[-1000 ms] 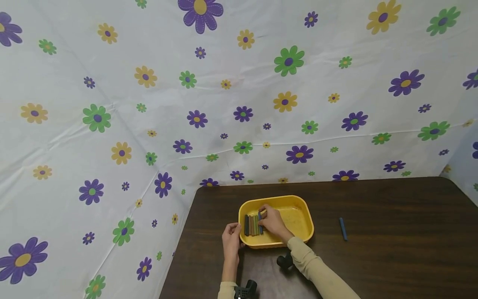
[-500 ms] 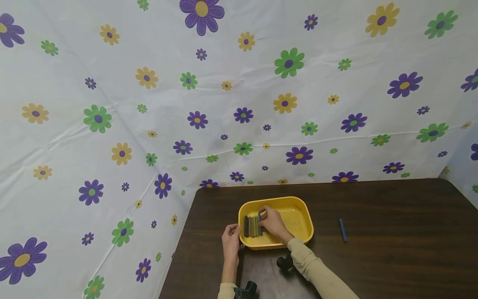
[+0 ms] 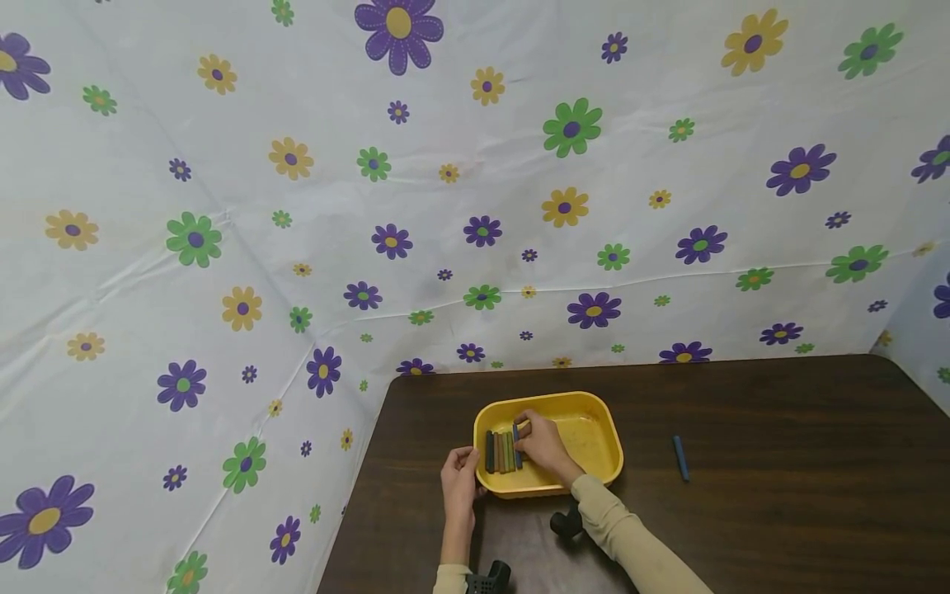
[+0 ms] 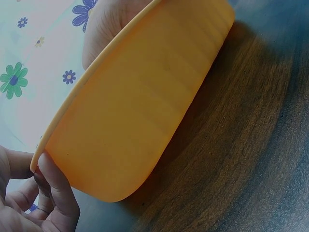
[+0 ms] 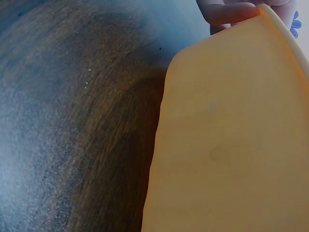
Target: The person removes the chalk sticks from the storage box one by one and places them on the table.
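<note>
A yellow plastic tray (image 3: 591,437) sits on the dark wooden table, with a row of crayon-like sticks (image 3: 500,454) lined up side by side at its left end, in black, brown and olive tones. At the right end of that row, a blue crayon (image 3: 519,462) is pinched in the fingers of my right hand (image 3: 545,445), which reaches in over the near rim. My left hand (image 3: 458,483) grips the tray's left rim; in the left wrist view its thumb and fingers (image 4: 58,188) pinch the rim's corner. The tray wall (image 5: 231,130) hides the sticks in both wrist views.
Another blue crayon (image 3: 681,459) lies alone on the table (image 3: 787,470), to the right of the tray. A white cloth (image 3: 445,206) printed with flowers hangs behind and to the left. Black wrist devices (image 3: 567,522) sit close to the table near the tray.
</note>
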{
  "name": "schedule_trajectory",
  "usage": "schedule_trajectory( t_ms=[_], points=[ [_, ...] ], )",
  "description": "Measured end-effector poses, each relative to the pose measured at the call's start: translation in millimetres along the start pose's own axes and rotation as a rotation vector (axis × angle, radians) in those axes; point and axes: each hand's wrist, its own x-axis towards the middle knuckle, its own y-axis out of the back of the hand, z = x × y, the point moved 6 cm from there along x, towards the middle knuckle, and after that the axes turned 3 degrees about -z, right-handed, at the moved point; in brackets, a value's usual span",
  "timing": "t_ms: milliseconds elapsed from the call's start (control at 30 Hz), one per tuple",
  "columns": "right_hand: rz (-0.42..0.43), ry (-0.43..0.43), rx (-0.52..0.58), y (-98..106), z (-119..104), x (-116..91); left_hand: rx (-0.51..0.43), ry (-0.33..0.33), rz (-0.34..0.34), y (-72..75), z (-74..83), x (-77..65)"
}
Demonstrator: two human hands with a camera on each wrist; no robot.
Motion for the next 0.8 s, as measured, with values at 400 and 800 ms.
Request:
schedule_trajectory(
  t_ms=[400, 800],
  points=[
    [-0.01, 0.011, 0.016, 4, -2, 0, 0.028, 0.03, 0.055, -0.9, -25.9, 14.2],
    [-0.031, -0.006, 0.035, 17, -5, -6, 0.018, 0.021, 0.039, 5.0, -42.2, 23.5]
  ],
)
